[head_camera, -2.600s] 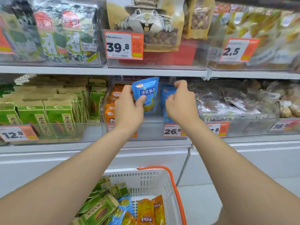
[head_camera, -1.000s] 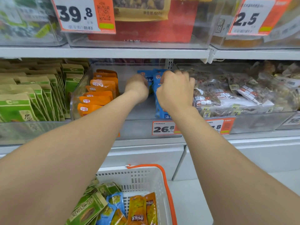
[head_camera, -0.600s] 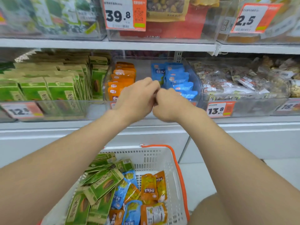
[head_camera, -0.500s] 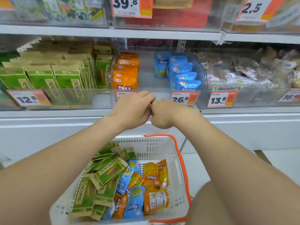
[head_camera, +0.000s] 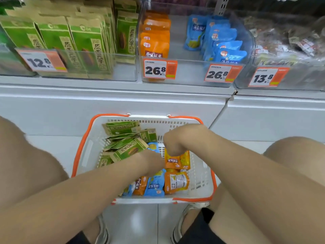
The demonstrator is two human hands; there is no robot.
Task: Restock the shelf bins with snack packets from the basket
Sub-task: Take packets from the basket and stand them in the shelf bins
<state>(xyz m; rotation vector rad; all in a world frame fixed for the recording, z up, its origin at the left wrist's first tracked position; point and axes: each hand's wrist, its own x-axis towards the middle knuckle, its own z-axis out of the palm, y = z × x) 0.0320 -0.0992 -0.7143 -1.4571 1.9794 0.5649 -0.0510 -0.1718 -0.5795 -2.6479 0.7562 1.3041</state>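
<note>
A white basket with an orange rim (head_camera: 82,148) stands on the floor between my knees. It holds green packets (head_camera: 126,148), orange packets (head_camera: 173,162) and blue packets (head_camera: 154,186). Both hands are down inside it. My left hand (head_camera: 152,160) dips among the packets in the middle, its fingers hidden. My right hand (head_camera: 174,143) is bent at the wrist over an orange packet and a blue one, fingers tucked under and out of sight. Above, a clear shelf bin (head_camera: 191,74) holds a row of orange packets (head_camera: 155,44) and a row of blue packets (head_camera: 226,44).
The bin on the left is packed with green packets (head_camera: 84,43). On the right, another bin (head_camera: 290,41) holds clear-wrapped snacks. Price tags (head_camera: 160,70) hang on the bin fronts. A white shelf base (head_camera: 123,104) rises just behind the basket.
Both hands came away from the shelf bin and dropped into the basket. The view tilted down. The blue packet held earlier now stands in the bin.
</note>
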